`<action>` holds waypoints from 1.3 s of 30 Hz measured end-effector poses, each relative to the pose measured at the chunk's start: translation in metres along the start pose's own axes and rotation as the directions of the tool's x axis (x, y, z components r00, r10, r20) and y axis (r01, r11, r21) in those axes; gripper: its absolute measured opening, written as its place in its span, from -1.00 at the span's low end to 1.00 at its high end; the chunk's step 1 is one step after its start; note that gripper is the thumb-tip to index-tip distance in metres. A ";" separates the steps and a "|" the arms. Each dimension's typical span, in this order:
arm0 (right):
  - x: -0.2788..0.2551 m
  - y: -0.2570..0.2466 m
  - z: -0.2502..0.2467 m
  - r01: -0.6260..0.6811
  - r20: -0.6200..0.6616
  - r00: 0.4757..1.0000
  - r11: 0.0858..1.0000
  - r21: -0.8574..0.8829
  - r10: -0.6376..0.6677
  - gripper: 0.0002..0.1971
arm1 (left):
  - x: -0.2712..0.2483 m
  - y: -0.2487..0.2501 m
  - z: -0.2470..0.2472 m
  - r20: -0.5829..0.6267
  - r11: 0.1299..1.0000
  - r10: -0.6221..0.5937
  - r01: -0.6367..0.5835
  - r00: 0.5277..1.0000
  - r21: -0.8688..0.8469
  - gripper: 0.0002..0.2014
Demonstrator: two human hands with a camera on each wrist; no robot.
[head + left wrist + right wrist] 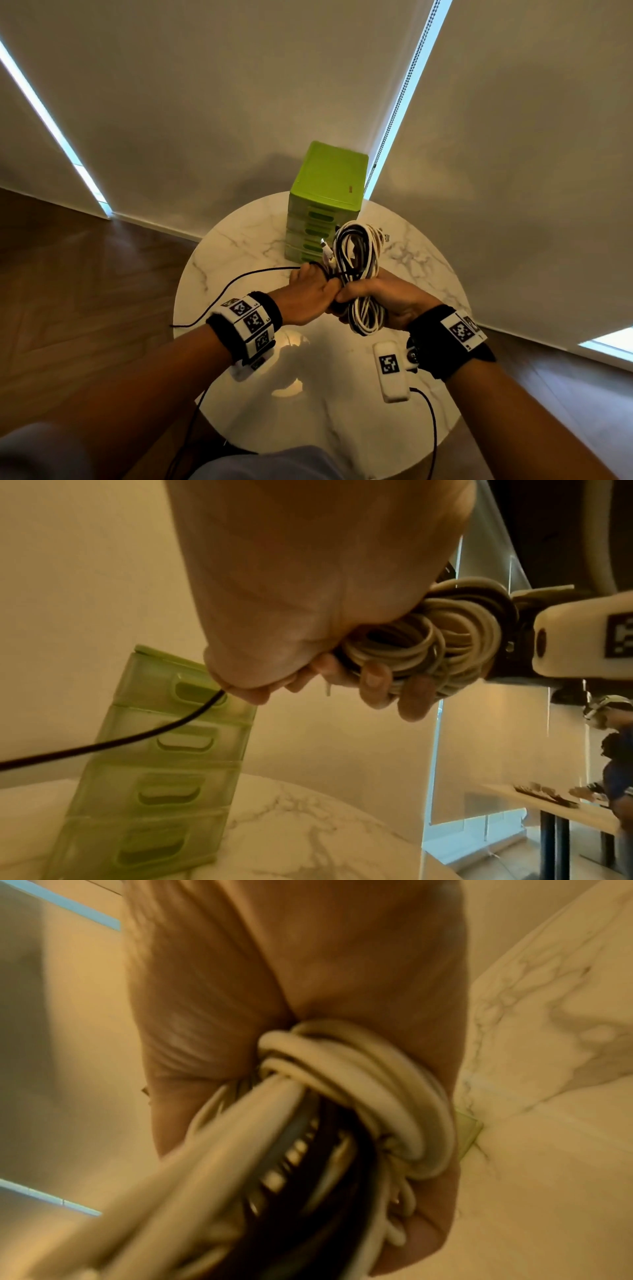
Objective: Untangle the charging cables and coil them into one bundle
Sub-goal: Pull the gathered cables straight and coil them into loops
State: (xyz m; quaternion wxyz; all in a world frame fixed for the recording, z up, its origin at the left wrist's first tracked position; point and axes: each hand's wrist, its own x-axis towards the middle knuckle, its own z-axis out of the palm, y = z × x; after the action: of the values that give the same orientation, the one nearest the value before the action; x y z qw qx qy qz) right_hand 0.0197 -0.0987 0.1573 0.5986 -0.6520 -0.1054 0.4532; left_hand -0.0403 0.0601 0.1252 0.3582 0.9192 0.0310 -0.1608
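A coiled bundle of white and black charging cables point(356, 253) stands upright above the round marble table point(239, 240). My right hand point(387, 298) grips the bundle round its middle; its fingers point(377, 680) curl round the coils point(445, 642), and the loops point(342, 1096) fill the right wrist view. My left hand point(308, 291) is pressed against the right and closes on a thin black cable point(239, 277). That cable leaves the fist point(219, 693), crosses the bundle's waist, and trails left over the table edge. A white plug end point(325, 248) sticks out near the top.
A green plastic drawer unit point(325, 192) stands at the back of the table, just behind the bundle, and shows again as the green drawers point(154, 764). Wooden floor surrounds the table, with roller blinds behind. Another person point(613, 764) is at a far table.
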 end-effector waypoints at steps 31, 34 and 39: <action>-0.010 0.002 0.013 0.111 -0.062 0.993 0.985 0.135 -0.103 -0.81 | 0.002 -0.015 -0.022 -0.099 0.450 -0.009 -0.085 0.995 -0.889 -0.83; -0.013 0.002 0.011 0.126 -0.036 0.992 0.983 0.135 -0.122 -0.77 | 0.002 -0.013 -0.025 -0.190 0.515 0.006 -0.166 0.982 -0.841 -0.79; -0.015 0.006 0.010 0.121 0.025 0.992 0.985 0.120 -0.125 -0.62 | 0.004 -0.012 -0.026 -0.367 0.778 0.171 -0.354 0.914 -0.519 -0.87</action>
State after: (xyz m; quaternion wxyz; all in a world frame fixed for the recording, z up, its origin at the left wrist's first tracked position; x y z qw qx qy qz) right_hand 0.0020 -0.1037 0.1606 0.6612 -0.6001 -0.1283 0.4315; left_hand -0.0316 0.0864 0.1344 0.6290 0.7758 0.0018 0.0496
